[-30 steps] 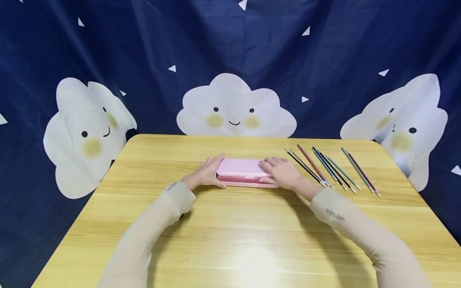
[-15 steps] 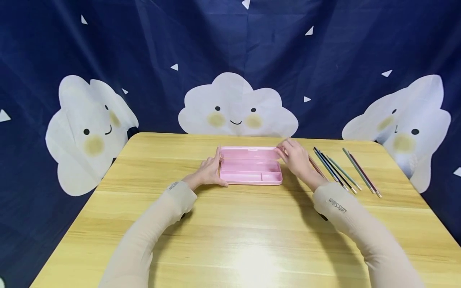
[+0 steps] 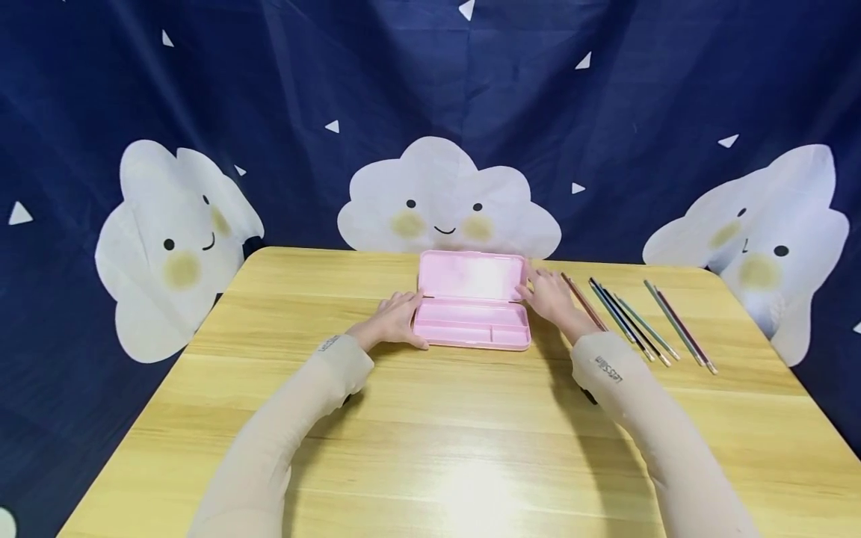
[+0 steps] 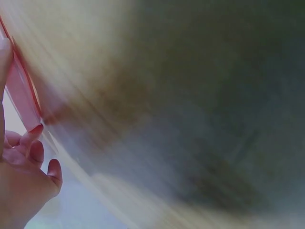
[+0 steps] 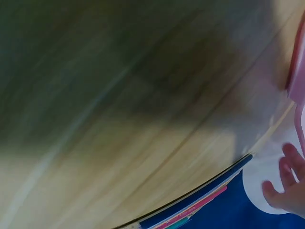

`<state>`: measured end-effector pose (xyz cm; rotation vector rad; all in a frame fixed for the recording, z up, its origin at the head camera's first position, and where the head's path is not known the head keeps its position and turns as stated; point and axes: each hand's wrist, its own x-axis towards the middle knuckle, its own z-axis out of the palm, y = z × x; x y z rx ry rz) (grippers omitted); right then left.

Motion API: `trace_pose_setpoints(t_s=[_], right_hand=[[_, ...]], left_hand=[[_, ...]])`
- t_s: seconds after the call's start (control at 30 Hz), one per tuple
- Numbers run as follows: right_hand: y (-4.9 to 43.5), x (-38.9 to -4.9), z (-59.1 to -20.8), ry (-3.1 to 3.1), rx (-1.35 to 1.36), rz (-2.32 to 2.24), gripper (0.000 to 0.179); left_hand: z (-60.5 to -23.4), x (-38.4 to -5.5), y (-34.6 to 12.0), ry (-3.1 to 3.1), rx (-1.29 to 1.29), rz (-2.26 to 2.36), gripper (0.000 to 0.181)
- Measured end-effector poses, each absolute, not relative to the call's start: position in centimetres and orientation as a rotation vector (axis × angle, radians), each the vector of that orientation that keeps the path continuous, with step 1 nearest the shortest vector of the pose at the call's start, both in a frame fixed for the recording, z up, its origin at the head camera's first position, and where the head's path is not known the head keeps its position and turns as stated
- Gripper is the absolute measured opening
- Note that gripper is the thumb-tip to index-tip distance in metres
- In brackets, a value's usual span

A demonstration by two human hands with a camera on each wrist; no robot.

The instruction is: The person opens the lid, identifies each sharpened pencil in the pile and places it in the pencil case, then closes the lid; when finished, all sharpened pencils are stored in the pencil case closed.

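Note:
A pink pencil case (image 3: 444, 333) lies open on the table, its lid (image 3: 471, 275) raised at the back and its divided compartments showing. My left hand (image 3: 392, 320) holds the left end of the base, thumb at the front corner and fingers toward the back. In the left wrist view the fingers of that hand (image 4: 24, 186) meet the end of the case (image 4: 24, 98). My right hand (image 3: 550, 297) is at the lid's right edge, with the thumb against or very near it. Its fingers look loosely bent in the right wrist view, with nothing held.
Several pencils lie slanted to the right of the case: brown ones (image 3: 584, 302) beside my right hand, blue and green ones (image 3: 622, 317) farther right, and a pair (image 3: 679, 325) beyond them. Behind the wooden table (image 3: 430, 418) hangs a dark blue curtain (image 3: 296, 90) with clouds.
The case's lid was down a second ago; my right hand has lifted it and swung it back. The left hand has stayed at the case's left end.

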<state>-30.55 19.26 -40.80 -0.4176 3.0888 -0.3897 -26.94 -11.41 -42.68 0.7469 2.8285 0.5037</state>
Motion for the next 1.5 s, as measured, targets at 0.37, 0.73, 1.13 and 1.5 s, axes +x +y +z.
trace_pose_setpoints(t_s=[0.37,0.73,1.13,1.5], right_hand=[[20.7,-28.7,-40.7,2.847,-0.69,-0.539,0.035],[20.6,-25.3,-40.8,2.785,-0.715,-0.683,0.051],[20.9,-24.6,-41.4,2.796,-0.664,-0.739,0.05],[21.1,-24.4,-41.6,2.791,-0.655,-0.769,0.051]], left_hand=[[-42.6,-26.9,-11.4,2.832,0.755,0.447,0.102],[-42.3,-27.1,-11.5,2.822,0.755,0.459,0.102],[-42.2,-28.2,-11.9,2.783,0.747,0.474,0.091],[-41.8,-28.3,-11.8,2.713,0.679,0.409,0.104]])
